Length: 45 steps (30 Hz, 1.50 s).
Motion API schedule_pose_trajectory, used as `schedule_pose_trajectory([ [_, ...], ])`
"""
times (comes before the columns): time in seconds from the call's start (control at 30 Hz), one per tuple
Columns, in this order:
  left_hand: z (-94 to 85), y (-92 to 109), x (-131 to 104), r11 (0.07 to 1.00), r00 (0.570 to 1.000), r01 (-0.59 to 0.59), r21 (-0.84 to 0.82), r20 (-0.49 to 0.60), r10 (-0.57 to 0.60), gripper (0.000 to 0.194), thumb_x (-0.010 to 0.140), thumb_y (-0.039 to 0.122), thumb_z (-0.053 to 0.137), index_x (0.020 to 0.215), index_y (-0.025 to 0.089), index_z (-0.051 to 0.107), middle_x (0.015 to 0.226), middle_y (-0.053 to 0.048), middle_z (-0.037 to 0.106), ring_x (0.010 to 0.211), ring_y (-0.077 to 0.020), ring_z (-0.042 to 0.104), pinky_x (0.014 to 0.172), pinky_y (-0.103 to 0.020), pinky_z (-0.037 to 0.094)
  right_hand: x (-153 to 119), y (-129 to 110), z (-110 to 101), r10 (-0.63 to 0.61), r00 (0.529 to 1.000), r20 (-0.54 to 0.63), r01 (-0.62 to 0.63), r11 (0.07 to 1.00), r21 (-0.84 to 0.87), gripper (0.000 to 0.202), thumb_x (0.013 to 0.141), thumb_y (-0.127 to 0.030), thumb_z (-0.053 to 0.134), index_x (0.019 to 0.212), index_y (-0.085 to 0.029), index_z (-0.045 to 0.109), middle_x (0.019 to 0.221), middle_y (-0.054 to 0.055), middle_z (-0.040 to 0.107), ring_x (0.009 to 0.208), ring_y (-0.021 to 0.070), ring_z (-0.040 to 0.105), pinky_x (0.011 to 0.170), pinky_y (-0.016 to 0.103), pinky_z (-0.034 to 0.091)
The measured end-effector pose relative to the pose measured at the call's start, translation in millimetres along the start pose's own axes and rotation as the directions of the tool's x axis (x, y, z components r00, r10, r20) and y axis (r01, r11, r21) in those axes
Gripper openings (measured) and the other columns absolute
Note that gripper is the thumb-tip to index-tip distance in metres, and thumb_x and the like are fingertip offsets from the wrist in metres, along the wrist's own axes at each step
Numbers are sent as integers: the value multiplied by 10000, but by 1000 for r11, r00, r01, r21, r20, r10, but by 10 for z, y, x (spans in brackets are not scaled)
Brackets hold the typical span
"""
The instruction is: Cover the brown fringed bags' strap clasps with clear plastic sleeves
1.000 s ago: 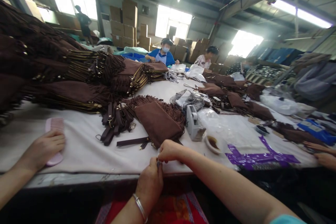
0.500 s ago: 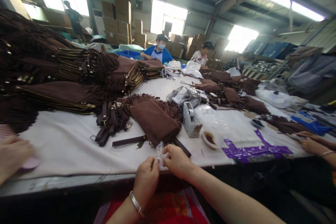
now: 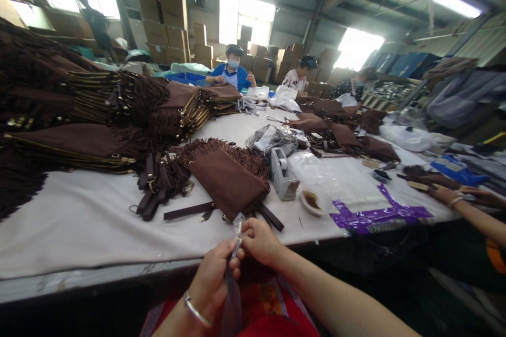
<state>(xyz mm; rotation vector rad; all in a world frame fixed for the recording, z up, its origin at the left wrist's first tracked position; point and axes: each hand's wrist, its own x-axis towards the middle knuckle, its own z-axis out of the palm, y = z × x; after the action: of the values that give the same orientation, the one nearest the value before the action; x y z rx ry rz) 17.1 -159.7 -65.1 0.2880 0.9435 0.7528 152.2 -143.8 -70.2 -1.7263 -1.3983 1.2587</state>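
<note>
My left hand (image 3: 215,271) is closed round a thin, dark strip (image 3: 233,295) that hangs blurred below it; whether it is a strap or a plastic sleeve I cannot make out. Clear plastic (image 3: 239,222) sticks up between my hands. With its fingertips pinched on that plastic, my right hand (image 3: 259,241) touches the left fingers. Just beyond them lies a brown fringed clutch bag (image 3: 227,176) with a brown wrist strap (image 3: 188,211) at its lower left. A bundle of brown straps (image 3: 158,181) with metal clasps lies to the left of the bag.
Stacked brown bags (image 3: 71,142) fill the left side. A tape dispenser (image 3: 283,176), a small bowl of brown liquid (image 3: 312,203) and purple tape (image 3: 377,219) over clear plastic lie to the right. A co-worker's hands (image 3: 454,196) work at far right; other people sit across the table.
My left hand has moved slightly down and left, and the dark strip now shows below it. Another person's hand at the far left has left the view. The camera has shifted slightly.
</note>
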Motion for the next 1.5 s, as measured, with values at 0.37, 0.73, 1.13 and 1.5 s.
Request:
schedule_pose_trajectory([
  [0.37, 125, -72, -157, 928, 982, -93, 361, -122, 146, 291, 872, 419, 484, 808, 150, 574, 637, -30, 612, 445, -100, 502, 443, -224, 412, -168, -89, -110, -108, 992, -63, 94, 975, -201, 222, 807, -293, 535, 624, -174, 575, 600, 16, 608, 586, 139, 537, 559, 256, 371],
  [0.73, -6, -65, -231, 568, 930, -338, 750, 172, 325, 413, 882, 498, 406, 657, 186, 556, 601, -15, 558, 552, -151, 501, 539, -273, 379, -265, 57, -115, 239, 948, 210, -316, 626, 713, 413, 601, -440, 798, 718, -167, 510, 575, -12, 596, 460, 112, 524, 454, 222, 399],
  [1.13, 101, 87, -17, 967, 965, 256, -5, 60, -256, 347, 851, 378, 533, 740, 66, 638, 568, -5, 549, 398, -30, 450, 379, -121, 350, -312, 27, -96, 130, 919, 371, -389, 441, 809, 261, 768, -323, 711, 805, -139, 529, 584, -22, 546, 414, 59, 448, 416, 173, 319],
  [1.5, 51, -134, -16, 966, 974, -133, 223, -149, 169, 243, 703, 368, 650, 677, 147, 552, 513, 49, 507, 396, -37, 406, 390, -142, 308, -369, -4, -68, 182, 942, 283, -335, 586, 738, 370, 648, -404, 775, 753, -152, 526, 563, -24, 582, 407, 68, 456, 399, 189, 362],
])
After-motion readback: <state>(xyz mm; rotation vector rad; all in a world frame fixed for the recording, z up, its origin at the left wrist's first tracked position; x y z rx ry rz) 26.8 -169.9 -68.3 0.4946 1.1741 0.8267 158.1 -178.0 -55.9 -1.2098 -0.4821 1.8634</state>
